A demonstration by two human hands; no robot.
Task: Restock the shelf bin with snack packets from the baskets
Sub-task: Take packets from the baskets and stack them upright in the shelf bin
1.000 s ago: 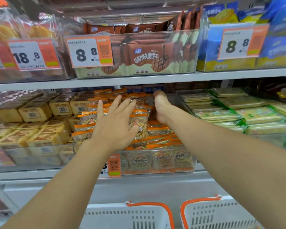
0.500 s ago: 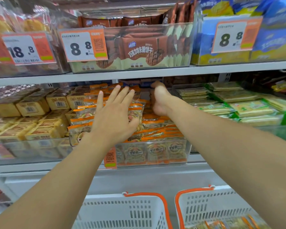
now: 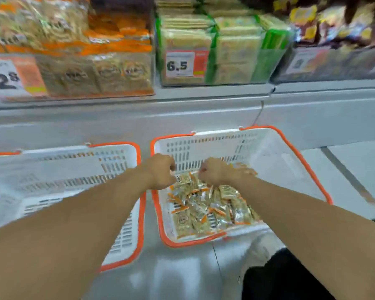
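Both arms reach down into the right basket (image 3: 275,152), white with an orange rim, sitting at about 3 o'clock of the left basket (image 3: 74,165), just beside it, rims nearly touching. The snack packets (image 3: 204,208), clear with orange edges, lie in a loose heap on the bottom of the right basket. Left hand (image 3: 160,171) is over the basket's 9 o'clock edge, fingers curled under; whether they hold a packet I cannot tell, the frame is blurred. Right hand (image 3: 217,173) is at the 12 o'clock end of the heap, fingers curled down among the packets, apparently closing on some but the grip is not clear. Left basket shows no packets in its visible part.

Above, at 12 o'clock, the shelf bin (image 3: 100,74) holds stacked orange-edged packets of the same kind, a price tag (image 3: 11,76) on its front. At 1 o'clock a clear bin of green-wrapped packs (image 3: 232,46) carries a tag reading 6.5 (image 3: 180,64). Grey floor (image 3: 182,273) below.
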